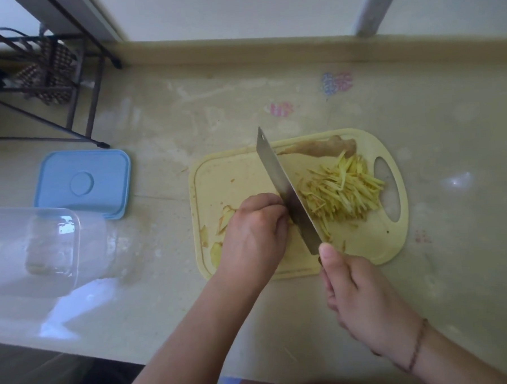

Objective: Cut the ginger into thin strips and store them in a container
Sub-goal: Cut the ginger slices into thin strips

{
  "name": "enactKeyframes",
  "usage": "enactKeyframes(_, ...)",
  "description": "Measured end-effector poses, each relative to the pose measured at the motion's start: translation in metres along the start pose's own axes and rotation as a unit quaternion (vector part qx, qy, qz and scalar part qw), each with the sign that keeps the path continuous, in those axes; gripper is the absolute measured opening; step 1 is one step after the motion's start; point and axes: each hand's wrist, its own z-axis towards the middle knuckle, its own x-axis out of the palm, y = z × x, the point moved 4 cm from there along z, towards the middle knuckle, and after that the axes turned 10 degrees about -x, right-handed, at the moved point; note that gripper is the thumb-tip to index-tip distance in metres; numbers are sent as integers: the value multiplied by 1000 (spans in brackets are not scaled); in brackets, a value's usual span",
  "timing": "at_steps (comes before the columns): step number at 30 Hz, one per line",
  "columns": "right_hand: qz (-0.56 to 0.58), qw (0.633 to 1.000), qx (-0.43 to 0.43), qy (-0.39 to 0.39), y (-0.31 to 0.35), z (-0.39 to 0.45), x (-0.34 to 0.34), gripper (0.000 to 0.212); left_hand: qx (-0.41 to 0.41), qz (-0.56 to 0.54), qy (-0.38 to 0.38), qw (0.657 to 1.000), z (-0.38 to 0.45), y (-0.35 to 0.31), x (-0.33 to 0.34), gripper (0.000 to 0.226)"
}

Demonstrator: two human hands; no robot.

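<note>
We're at a pale, water-streaked counter (164,299) w/ a raised lip along its back edge and a dark wire rack (50,85) at the back-left corner. Toward the right half sits a yellow cutting board (239,169), handle hole pointing to the right edge. Our right hand (357,298) is wrapped round the handle of a cleaver (284,187) – thumb laid along the top – w/ the blade running diagonally across the board. Our left hand (254,230), fingers curled under, pins down the ginger slices (226,219) at the board's front-left part, knuckles right against the blade's flat. A heap of cut ginger strips (343,193) lies on the blade's other side, near the handle hole; an uncut ginger piece (317,148) rests at the board's back edge. The clear container (35,247) stands open by the counter's left edge, its blue lid (84,183) lying just behind it. We judge slicing is well along but not done, nothing stored yet. Handling: strips look light, thin, prob. moist and a bit sticky – they'd scatter if pinched, so better to gather them in a bunch or scoop them on the blade's flat. The slices are firm but slick; keep fingertips tucked. The knob is stiff, irregular; hold it by its thicker end.
</note>
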Motion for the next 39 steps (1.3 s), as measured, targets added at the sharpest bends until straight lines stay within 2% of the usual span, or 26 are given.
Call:
enactKeyframes(7, 29, 999, 23, 4, 0, 0, -17, 63, -9, -2, 9, 1000, 0, -2, -3, 14)
enactKeyframes(13, 96, 993, 40, 47, 15, -13, -7, 59, -4, -16, -6, 1000, -2, 1, -5, 14)
enactKeyframes(18, 49, 998, 18, 36, 15, -18, -4, 67, -15, -8, 8, 1000, 0, 1, -2, 14)
enactKeyframes(24, -2, 1000, 4, 19, 9, -17, -1, 98, -37, 2, 21, 999, 2, 5, 1, 8)
enactKeyframes(30, -33, 999, -27, 1, 7, -3, 9, 82, -38, -17, 22, 999, 2, 3, 1, 11)
enactKeyframes(35, -9, 1000, 4, 20, 12, -2, 3, 68, -37, 10, 21, 999, 3, 2, -1, 12)
enactKeyframes(39, -3, 1000, 17, 23, 14, -12, 0, 74, -50, 78, 13, 996, 4, 6, -1, 7)
